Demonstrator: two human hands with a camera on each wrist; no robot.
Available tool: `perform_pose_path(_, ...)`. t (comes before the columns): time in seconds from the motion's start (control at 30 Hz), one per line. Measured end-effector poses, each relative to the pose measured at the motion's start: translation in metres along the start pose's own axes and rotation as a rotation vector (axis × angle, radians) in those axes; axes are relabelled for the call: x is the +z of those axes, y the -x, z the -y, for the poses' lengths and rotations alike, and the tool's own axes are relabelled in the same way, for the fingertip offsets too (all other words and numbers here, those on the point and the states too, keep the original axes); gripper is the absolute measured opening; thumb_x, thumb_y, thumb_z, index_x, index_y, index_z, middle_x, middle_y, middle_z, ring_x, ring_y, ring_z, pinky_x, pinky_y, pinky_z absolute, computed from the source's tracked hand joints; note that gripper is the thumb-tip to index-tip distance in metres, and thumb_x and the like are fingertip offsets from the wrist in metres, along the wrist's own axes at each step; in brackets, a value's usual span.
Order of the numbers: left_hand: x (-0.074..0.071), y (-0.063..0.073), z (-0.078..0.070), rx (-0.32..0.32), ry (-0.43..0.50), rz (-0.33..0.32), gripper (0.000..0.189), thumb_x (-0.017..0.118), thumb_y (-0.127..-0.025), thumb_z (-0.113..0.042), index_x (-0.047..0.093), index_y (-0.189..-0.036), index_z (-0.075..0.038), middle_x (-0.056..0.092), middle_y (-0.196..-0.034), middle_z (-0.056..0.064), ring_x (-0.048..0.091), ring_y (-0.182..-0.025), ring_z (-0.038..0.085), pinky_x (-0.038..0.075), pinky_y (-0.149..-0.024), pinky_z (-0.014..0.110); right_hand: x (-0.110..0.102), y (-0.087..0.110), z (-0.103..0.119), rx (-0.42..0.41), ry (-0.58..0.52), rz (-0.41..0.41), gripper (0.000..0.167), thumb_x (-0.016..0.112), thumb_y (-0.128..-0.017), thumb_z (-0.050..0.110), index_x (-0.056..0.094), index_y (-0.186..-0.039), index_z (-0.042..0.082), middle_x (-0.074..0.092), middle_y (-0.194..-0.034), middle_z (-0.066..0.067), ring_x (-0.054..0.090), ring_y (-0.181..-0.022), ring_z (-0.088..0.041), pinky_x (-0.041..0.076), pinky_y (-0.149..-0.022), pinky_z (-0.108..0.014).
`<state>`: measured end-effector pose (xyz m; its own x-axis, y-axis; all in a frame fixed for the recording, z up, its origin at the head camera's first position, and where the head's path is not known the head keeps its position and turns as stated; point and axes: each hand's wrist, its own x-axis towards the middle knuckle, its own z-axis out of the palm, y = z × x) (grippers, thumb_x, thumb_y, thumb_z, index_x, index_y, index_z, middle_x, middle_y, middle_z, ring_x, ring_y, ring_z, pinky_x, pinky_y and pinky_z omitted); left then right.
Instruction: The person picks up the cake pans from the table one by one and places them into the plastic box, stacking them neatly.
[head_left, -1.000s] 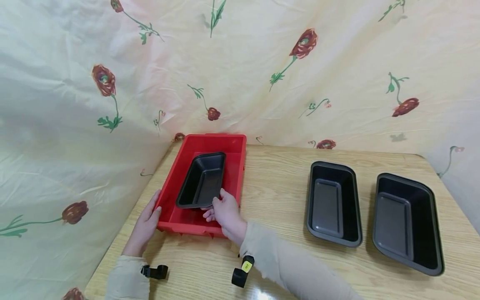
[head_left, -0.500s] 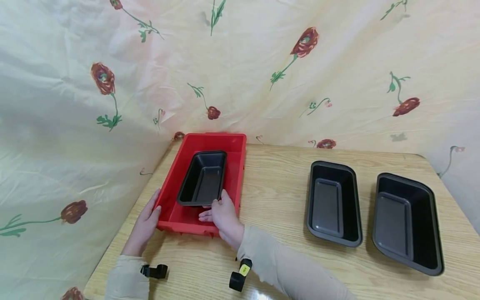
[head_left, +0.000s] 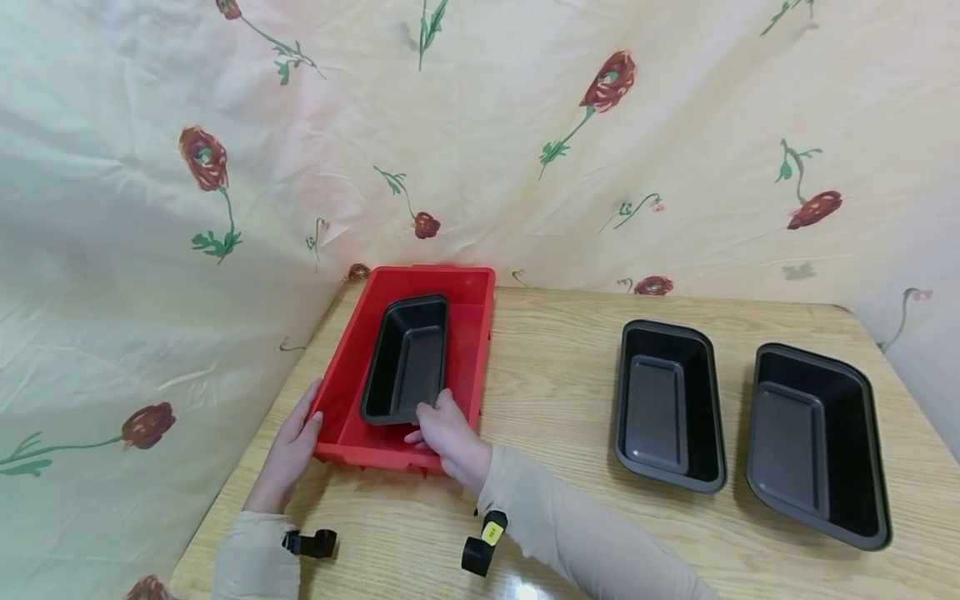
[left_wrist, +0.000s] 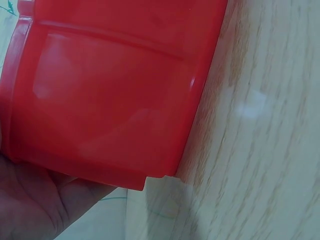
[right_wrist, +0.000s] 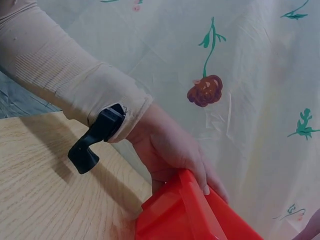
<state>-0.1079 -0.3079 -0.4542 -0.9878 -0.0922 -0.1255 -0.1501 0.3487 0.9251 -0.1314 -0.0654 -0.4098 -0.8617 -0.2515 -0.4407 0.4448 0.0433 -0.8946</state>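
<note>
In the head view, a dark loaf pan (head_left: 408,358) is inside a red plastic tray (head_left: 468,342), its long side running roughly with the tray's. My right hand (head_left: 447,433) pinches the pan's near right corner, thumb over the rim and fingers under it. My left hand (head_left: 288,450) grips the tray's near left corner. From the right wrist, that left hand (right_wrist: 170,147) shows its thumb over the tray's rim (right_wrist: 192,205). The left wrist view has the tray's wall (left_wrist: 110,100) close up, with part of the left hand (left_wrist: 35,200) below it.
Two more dark loaf pans, a nearer-middle one (head_left: 667,408) and a far-right one (head_left: 817,450), stand on the wooden table (head_left: 555,375). Flower-printed cloth (head_left: 517,150) hangs behind and to the left, close to the tray's back end.
The pan in the tray has turned slightly, and its near end has come a little toward me with my right hand. My left hand and the tray have hardly moved.
</note>
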Motion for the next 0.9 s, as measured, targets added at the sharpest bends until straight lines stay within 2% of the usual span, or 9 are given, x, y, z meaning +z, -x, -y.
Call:
perform_pose_path(0.17,0.001,0.0,0.0,-0.014,-0.002,-0.01,0.057,0.035,-0.106,-0.018,0.014,-0.158,-0.03,0.017,-0.16,0.012,0.026,-0.139,0.039,0.037,-0.103,0.054,-0.001,0.001,0.001,0.013,0.04,0.005,0.067,0.049,-0.1,0.015,0.012,-0.152,-0.006,0.039,-0.142,-0.024,0.065,-0.077,-0.024,0.052,-0.072,-0.032)
perform_pose_path(0.27,0.001,0.0,0.0,-0.018,-0.004,-0.012,0.057,0.035,-0.106,-0.019,0.013,-0.157,-0.031,0.017,-0.16,0.013,0.026,-0.139,0.039,0.038,-0.103,0.054,0.0,0.002,0.002,0.021,0.084,0.008,0.067,0.052,-0.099,0.016,0.017,-0.151,-0.006,0.049,-0.126,-0.019,0.064,-0.077,-0.024,0.05,-0.077,-0.033)
perform_pose_path(0.37,0.001,0.0,0.0,-0.021,-0.001,-0.012,0.057,0.036,-0.106,-0.019,0.014,-0.157,-0.032,0.017,-0.16,0.013,0.025,-0.139,0.039,0.038,-0.103,0.054,0.0,0.003,0.002,0.011,0.129,0.015,0.07,0.054,-0.098,0.016,0.015,-0.152,-0.006,0.055,-0.11,-0.016,0.062,-0.081,-0.026,0.048,-0.079,-0.034)
perform_pose_path(0.43,0.002,0.0,0.0,-0.022,0.003,-0.012,0.057,0.036,-0.106,-0.019,0.014,-0.157,-0.032,0.017,-0.16,0.013,0.025,-0.139,0.039,0.039,-0.102,0.053,0.0,0.004,0.002,-0.006,0.157,0.016,0.074,0.055,-0.097,0.015,0.011,-0.153,-0.005,0.054,-0.113,-0.016,0.058,-0.094,-0.027,0.047,-0.084,-0.036)
perform_pose_path(0.5,0.002,0.0,0.0,-0.023,0.007,-0.012,0.057,0.036,-0.106,-0.019,0.014,-0.157,-0.031,0.017,-0.16,0.012,0.025,-0.139,0.039,0.039,-0.102,0.053,0.001,0.004,0.001,-0.036,0.183,0.021,0.076,0.055,-0.096,0.014,0.01,-0.153,-0.005,0.052,-0.124,-0.017,0.052,-0.109,-0.029,0.046,-0.092,-0.041)
perform_pose_path(0.63,0.002,0.0,0.001,-0.018,0.009,-0.012,0.057,0.037,-0.106,-0.018,0.015,-0.157,-0.03,0.017,-0.16,0.012,0.026,-0.139,0.038,0.039,-0.101,0.054,0.0,0.007,0.0,-0.082,0.235,0.029,0.075,0.054,-0.096,0.012,0.009,-0.153,-0.005,0.036,-0.147,-0.018,0.034,-0.133,-0.033,0.037,-0.106,-0.049)
perform_pose_path(0.73,0.002,-0.001,0.001,-0.02,0.003,-0.016,0.057,0.036,-0.106,-0.019,0.015,-0.157,-0.031,0.017,-0.16,0.011,0.025,-0.139,0.038,0.038,-0.102,0.053,-0.001,0.012,0.001,-0.104,0.275,0.036,0.074,0.052,-0.097,0.014,0.007,-0.154,-0.004,0.024,-0.155,-0.018,0.024,-0.141,-0.034,0.031,-0.11,-0.05)
perform_pose_path(0.9,0.002,-0.001,0.001,-0.022,-0.006,-0.02,0.057,0.036,-0.106,-0.019,0.015,-0.157,-0.031,0.017,-0.16,0.011,0.025,-0.14,0.037,0.037,-0.104,0.053,-0.005,0.023,0.0,-0.193,0.321,0.06,0.076,0.053,-0.098,0.017,0.005,-0.155,-0.001,0.016,-0.159,-0.016,0.018,-0.144,-0.032,0.032,-0.11,-0.048)
